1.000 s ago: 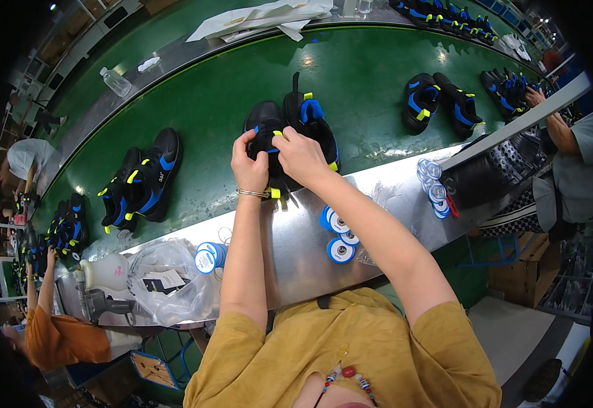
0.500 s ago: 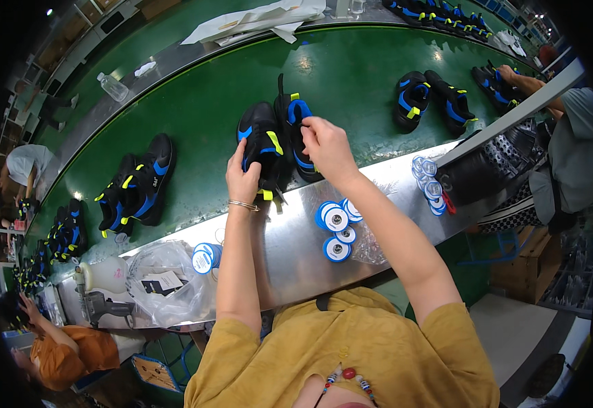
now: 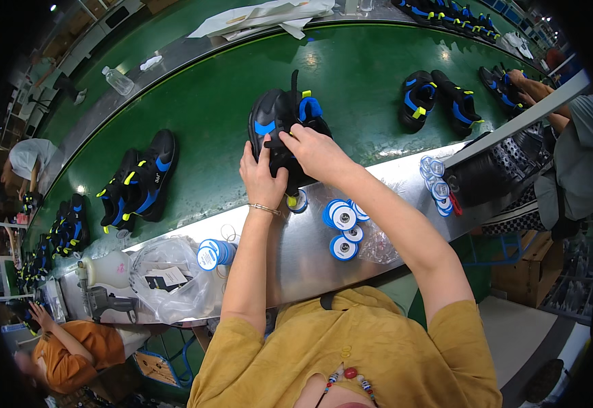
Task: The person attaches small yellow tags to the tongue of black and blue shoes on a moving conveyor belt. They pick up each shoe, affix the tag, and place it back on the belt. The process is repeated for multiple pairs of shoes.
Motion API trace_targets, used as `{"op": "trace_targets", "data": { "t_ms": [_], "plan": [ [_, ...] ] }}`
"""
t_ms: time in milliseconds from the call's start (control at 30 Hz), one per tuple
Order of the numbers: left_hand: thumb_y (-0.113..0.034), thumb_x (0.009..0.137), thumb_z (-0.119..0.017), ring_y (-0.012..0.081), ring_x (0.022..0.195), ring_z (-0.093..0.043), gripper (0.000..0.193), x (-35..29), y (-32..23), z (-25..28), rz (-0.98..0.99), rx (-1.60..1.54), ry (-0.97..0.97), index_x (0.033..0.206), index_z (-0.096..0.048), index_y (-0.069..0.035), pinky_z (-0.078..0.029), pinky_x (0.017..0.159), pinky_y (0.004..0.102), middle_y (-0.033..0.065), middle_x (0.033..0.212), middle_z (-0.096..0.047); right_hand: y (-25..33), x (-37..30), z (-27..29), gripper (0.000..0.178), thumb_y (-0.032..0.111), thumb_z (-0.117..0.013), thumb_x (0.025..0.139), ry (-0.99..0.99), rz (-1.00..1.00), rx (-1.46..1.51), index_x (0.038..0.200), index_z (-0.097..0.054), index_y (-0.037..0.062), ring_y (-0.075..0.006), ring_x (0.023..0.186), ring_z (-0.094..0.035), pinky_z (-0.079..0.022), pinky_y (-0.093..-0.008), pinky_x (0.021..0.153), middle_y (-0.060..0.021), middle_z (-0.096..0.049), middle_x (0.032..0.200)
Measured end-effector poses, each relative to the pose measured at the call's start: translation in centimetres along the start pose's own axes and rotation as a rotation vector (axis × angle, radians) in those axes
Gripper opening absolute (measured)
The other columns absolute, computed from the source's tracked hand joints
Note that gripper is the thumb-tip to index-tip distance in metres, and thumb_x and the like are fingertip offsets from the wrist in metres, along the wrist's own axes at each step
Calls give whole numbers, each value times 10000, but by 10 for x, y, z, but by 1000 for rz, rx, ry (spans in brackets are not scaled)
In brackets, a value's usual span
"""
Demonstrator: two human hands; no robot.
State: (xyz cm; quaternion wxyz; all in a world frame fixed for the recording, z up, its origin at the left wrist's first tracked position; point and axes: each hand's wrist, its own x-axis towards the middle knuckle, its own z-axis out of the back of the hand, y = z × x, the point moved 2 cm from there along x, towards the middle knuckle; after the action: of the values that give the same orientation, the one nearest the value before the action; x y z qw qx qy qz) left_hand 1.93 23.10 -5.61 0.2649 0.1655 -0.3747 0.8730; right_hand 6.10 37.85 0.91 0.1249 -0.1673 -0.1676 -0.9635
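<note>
A black and blue sneaker (image 3: pixel 264 112) with yellow-green tabs lies in front of me, toe pointing away. My left hand (image 3: pixel 264 178) holds its near part, fingertips on the upper and thumb toward the heel. With fingers pinched, my right hand (image 3: pixel 315 153) grips a dark strap across the top of this sneaker. Its mate (image 3: pixel 313 112) stands close on the right, a black strap sticking up from it; my right hand partly hides it. By the held sneaker's heel tab lies a round white and blue tag (image 3: pixel 298 201).
Round blue-edged tags (image 3: pixel 344 217) lie on the metal ledge (image 3: pixel 289 272), with another stack (image 3: pixel 209 255) further left. A clear plastic bag (image 3: pixel 167 292) and a handheld tool (image 3: pixel 109 304) lie beyond. Sneaker pairs (image 3: pixel 148 180) sit along the green belt (image 3: pixel 208 102). Co-workers are at both sides.
My right hand has moved left from the right sneaker to the strap of the left one. My left fingers have shifted onto that sneaker's upper. The round tag by the heel now shows.
</note>
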Motion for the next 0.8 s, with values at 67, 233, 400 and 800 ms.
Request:
{"op": "trace_targets", "data": {
  "t_ms": [67, 233, 400, 800],
  "plan": [
    [-119, 648, -651, 453, 1216, -422, 758, -1, -3, -1, 21, -23, -6, 1384, -469, -145, -328, 1026, 495, 332, 1329, -415, 0, -3, -2, 445, 11, -603, 736, 0, 83, -67, 1175, -560, -44, -279, 903, -588, -539, -354, 752, -139, -555, 1001],
    [-91, 650, -652, 426, 1256, -405, 776, 1, -6, 5, 62, -169, -34, 1390, -419, -90, -319, 1036, 486, 281, 1329, -442, 2, -4, -7, 374, 102, -601, 761, -57, 211, -251, 1096, -585, -64, -239, 847, -601, -551, -294, 697, -125, -577, 951],
    [-78, 660, -647, 407, 1271, -404, 750, -1, -9, 8, 38, -159, -40, 1380, -441, -106, -328, 1030, 473, 253, 1324, -460, 8, 2, -13, 408, 98, -609, 745, -7, 210, -342, 1112, -584, -77, -224, 830, -593, -546, -276, 643, -119, -574, 928],
    [-82, 746, -580, 459, 1238, -413, 708, 0, -3, -11, 54, 74, 51, 1427, -386, -93, -321, 1032, 511, 322, 1324, -429, 11, 4, -23, 324, 137, -630, 734, 5, 128, -340, 1021, -641, -13, -235, 798, -595, -510, -314, 655, -105, -585, 875]
  ]
}}
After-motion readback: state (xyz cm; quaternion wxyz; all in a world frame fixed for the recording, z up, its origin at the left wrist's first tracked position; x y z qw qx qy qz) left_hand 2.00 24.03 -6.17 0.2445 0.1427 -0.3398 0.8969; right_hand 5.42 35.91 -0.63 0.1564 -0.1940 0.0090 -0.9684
